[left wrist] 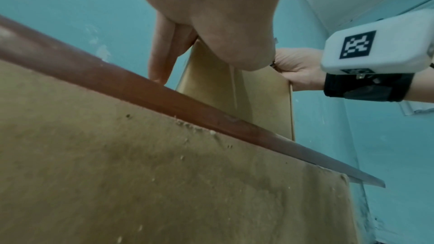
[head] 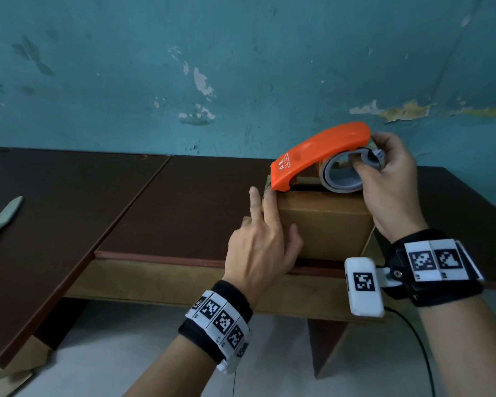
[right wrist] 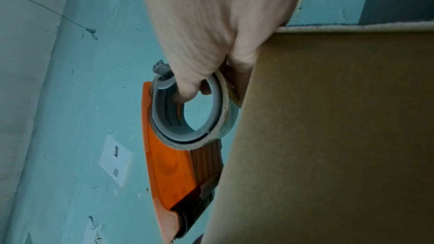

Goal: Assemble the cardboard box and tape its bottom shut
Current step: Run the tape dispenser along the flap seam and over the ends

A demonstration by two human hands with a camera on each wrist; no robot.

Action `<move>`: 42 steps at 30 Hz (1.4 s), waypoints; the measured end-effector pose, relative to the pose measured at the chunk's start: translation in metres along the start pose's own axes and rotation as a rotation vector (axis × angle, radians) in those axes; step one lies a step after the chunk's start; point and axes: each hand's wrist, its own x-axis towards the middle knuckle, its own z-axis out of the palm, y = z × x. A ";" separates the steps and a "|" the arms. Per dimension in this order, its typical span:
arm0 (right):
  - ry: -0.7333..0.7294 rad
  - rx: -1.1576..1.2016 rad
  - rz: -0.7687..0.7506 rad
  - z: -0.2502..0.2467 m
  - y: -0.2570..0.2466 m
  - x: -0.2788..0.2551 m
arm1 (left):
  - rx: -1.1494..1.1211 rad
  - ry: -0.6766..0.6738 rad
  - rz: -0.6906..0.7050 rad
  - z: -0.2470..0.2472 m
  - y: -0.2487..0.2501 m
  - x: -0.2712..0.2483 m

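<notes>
Two hands share the work. The right hand (head: 390, 179) grips the orange tape dispenser (head: 318, 156), fingers hooked through the roll's core, its front lip set at the box's left top edge. The left hand (head: 258, 245), fingers extended, presses the tape end against the cardboard box (head: 324, 224), presumably anchoring it. The box stands at the table (head: 184, 202) edge, near the person.

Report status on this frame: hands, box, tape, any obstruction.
Right hand grips orange tape dispenser on top of cardboard box. Left hand fingers straight, pressing tape end on box's left side. Nothing blocking.
</notes>
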 end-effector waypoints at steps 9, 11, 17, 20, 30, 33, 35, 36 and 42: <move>-0.010 -0.017 0.034 0.001 0.000 -0.001 | 0.012 0.041 -0.062 -0.005 0.005 -0.002; -0.015 -0.017 0.044 0.001 0.000 -0.001 | -0.024 0.041 -0.081 -0.006 0.007 -0.002; -0.024 -0.001 0.064 0.002 -0.001 -0.001 | -0.250 0.068 -0.171 -0.003 0.011 -0.002; -0.019 0.025 0.084 0.002 0.000 -0.002 | -0.358 0.118 -0.114 0.000 0.008 -0.003; 0.011 0.088 0.131 0.001 0.002 0.001 | -0.274 0.155 0.263 0.007 -0.027 0.002; 0.022 0.083 0.129 0.002 0.003 0.002 | -0.329 0.192 0.330 0.009 -0.033 0.002; 0.026 0.078 0.129 0.002 0.004 0.003 | -0.327 0.209 0.336 0.011 -0.034 0.003; 0.029 0.074 0.128 0.002 0.004 0.003 | -0.312 0.212 0.327 0.012 -0.033 0.002; 0.049 0.039 0.128 0.002 0.008 0.004 | -0.366 0.261 0.217 0.018 -0.027 0.005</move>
